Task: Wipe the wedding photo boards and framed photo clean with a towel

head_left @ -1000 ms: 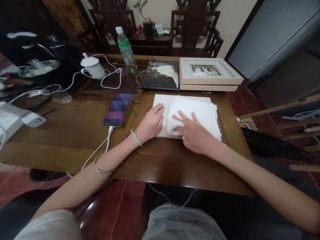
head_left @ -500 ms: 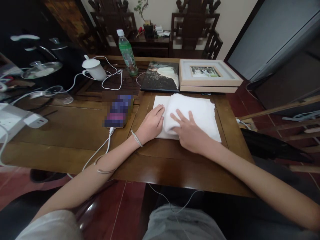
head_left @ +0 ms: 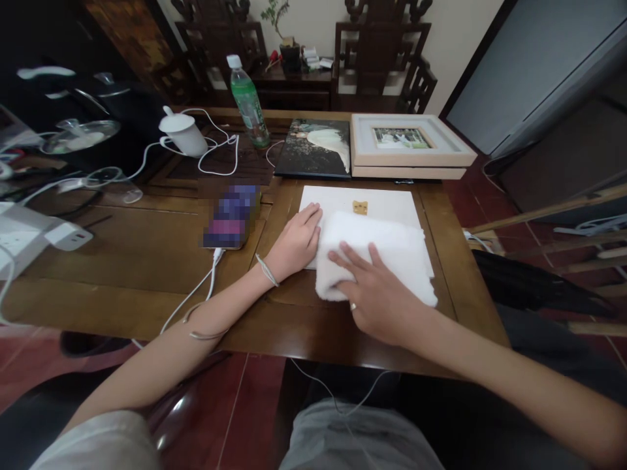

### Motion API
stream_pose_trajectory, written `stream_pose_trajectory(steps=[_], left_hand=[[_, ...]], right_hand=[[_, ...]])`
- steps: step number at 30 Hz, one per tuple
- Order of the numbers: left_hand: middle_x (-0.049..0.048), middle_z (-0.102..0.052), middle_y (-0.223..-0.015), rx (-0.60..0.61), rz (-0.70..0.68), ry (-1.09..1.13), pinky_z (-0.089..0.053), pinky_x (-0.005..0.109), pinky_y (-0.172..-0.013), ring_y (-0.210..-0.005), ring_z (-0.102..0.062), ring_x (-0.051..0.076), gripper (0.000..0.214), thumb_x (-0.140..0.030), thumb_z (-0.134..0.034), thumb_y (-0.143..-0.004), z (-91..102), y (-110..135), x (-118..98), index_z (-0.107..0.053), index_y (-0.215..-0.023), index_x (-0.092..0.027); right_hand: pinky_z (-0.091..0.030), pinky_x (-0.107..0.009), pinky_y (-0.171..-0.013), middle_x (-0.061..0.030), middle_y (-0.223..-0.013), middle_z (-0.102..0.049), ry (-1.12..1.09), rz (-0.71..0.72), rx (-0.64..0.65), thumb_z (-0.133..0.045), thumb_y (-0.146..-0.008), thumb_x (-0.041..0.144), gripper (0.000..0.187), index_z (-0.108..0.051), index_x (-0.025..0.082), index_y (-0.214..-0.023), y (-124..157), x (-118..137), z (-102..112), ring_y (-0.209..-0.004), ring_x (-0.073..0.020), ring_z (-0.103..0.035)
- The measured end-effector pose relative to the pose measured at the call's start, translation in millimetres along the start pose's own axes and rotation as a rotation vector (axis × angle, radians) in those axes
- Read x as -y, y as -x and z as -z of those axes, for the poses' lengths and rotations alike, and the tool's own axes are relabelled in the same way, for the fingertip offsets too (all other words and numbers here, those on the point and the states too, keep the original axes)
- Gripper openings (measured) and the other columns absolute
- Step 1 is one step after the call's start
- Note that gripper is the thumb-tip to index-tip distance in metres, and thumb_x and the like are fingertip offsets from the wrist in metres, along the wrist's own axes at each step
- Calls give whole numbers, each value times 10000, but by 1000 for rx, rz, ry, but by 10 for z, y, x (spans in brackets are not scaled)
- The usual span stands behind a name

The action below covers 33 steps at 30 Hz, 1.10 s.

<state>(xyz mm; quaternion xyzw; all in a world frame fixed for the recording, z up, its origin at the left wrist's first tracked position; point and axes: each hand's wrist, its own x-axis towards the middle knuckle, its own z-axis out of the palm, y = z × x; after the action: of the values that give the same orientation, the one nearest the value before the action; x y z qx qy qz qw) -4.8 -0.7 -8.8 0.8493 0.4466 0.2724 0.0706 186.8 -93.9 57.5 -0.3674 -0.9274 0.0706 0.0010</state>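
A white board (head_left: 333,198) lies flat on the wooden table, with a small gold-coloured metal plate (head_left: 360,207) on it near its far edge. My left hand (head_left: 296,241) lies flat on the board's left edge, fingers together and stretched out. Under my right hand (head_left: 369,287) is a folded white towel (head_left: 392,238), pressed against the board. The fingers are spread over the towel's top and the thumb tucks in at its near left fold. The towel covers much of the board and hangs past its near edge.
Behind the board lie a dark picture panel (head_left: 318,150) and a light wooden photo frame (head_left: 411,168). A phone (head_left: 230,219) on a charging cable is to the left. Further off stand a green-labelled bottle (head_left: 248,104), a white lidded cup (head_left: 185,136) and a clear plastic cup (head_left: 115,186).
My right hand has drawn the towel toward me, and the gold-coloured plate on the board has come into view. My left hand has stayed in place.
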Motion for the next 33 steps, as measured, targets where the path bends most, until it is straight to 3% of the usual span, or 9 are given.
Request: stream_pose_trajectory(steps=[4,8,12,16,26,29,33], left_hand=[[192,-465,-1417,-2,-7,6,-338,502,-1132,-1359,-393,284,419,-179,-339,-940,11,3,-8,-467,-1326,-77],[227,-465,-1404,-1,-4,5,-334,478,-1139,-1354,-398,291,425,-169,-357,-932,8,-2,-10,-476,-1313,-23],[216,-466,-1407,2,6,10,-327,469,-1144,-1357,-394,286,424,-181,-362,-936,-1,-9,-6,-482,-1313,-30],[210,-465,-1411,0,12,19,-335,499,-1133,-1354,-399,293,425,-184,-356,-934,-1,-10,-7,-477,-1320,-53],[199,-464,-1418,8,17,27,-326,510,-1135,-1364,-385,294,424,-211,-330,-945,0,-5,2,-479,-1315,-67],[191,-465,-1420,7,14,38,-332,518,-1130,-1366,-383,289,416,-201,-329,-943,-1,-6,8,-481,-1311,-80],[181,-473,-1414,2,7,17,-331,484,-1137,-1361,-393,276,416,-196,-337,-940,12,-6,-7,-479,-1312,-76]], right_hand=[[-229,-679,-1068,-172,-1470,-412,43,-59,2,-408,-764,46,471,-637,121,-1169,-302,-322,87,-1413,-352,-240],[-251,-657,-1054,-192,-1467,-408,88,-110,-59,-394,-754,32,501,-600,102,-1205,-605,-677,106,-1415,-336,-233],[-236,-669,-1051,-193,-1482,-385,128,-130,-100,-370,-776,23,507,-578,94,-1232,-780,-845,69,-1418,-344,-216],[-187,-698,-1060,-187,-1511,-336,171,-141,-73,-406,-785,34,483,-602,99,-1222,-721,-719,-3,-1421,-391,-176],[-209,-709,-1064,-207,-1503,-334,90,-5,9,-441,-823,93,365,-691,114,-1088,-14,136,-7,-1398,-436,-213],[-226,-690,-1072,-191,-1493,-361,43,9,37,-435,-816,88,378,-688,119,-1095,13,148,43,-1399,-407,-237],[-221,-661,-1091,-163,-1482,-396,47,-17,20,-437,-782,58,425,-671,124,-1130,-139,-117,53,-1408,-362,-248]])
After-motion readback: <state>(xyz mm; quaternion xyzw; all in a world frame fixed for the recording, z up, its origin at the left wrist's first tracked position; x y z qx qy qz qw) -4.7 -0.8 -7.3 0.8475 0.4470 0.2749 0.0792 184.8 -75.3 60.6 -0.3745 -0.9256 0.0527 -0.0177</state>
